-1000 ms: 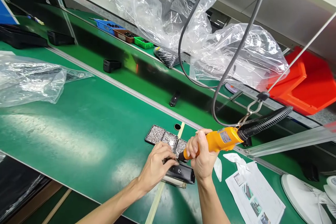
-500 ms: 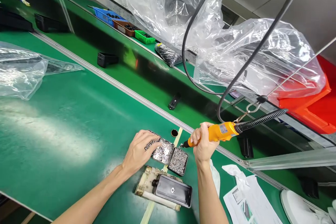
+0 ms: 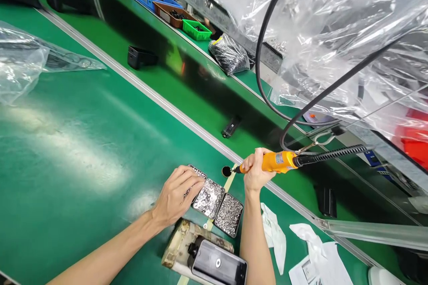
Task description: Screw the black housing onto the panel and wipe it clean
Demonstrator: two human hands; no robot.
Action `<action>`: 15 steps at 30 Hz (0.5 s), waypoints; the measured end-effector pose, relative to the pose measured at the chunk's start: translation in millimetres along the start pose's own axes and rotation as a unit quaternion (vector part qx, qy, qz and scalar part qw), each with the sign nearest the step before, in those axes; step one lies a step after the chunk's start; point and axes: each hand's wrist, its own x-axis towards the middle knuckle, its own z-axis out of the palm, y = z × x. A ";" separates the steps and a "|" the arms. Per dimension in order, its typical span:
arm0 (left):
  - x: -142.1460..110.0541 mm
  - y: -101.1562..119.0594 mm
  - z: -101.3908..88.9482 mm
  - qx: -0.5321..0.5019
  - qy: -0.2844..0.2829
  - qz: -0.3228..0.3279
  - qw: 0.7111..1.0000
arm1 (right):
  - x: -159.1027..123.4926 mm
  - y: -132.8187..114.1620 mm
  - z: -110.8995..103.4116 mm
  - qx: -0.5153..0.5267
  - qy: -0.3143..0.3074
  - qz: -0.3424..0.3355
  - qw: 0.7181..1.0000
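My right hand [image 3: 256, 171] grips an orange electric screwdriver [image 3: 274, 162], held level above the green bench with its bit pointing left; a black cable and a hook run off from its rear. My left hand [image 3: 177, 193] rests with its fingertips in the leftmost of three small black trays [image 3: 214, 200] filled with shiny screws and washers. Just in front of the trays a black rectangular part [image 3: 219, 267] with a round hole lies on a worn, taped fixture block [image 3: 180, 242].
A conveyor [image 3: 187, 84] beyond a metal rail carries black parts [image 3: 142, 57] [image 3: 231, 127]. Blue, brown and green bins [image 3: 174, 6] stand behind it. Clear plastic bags [image 3: 26, 60] lie at left and hang at upper right. White rags [image 3: 276, 236] and a printed sheet [image 3: 317, 262] lie right.
My left hand left the black part and reached into the screw trays. My right hand lifted the screwdriver off the part and levelled it. The view shifted, so the fixture now sits lower.
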 end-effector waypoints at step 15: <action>2.5 -1.6 1.6 0.001 0.005 -0.003 1.000 | -3.3 14.6 5.6 -0.019 -0.018 0.024 0.999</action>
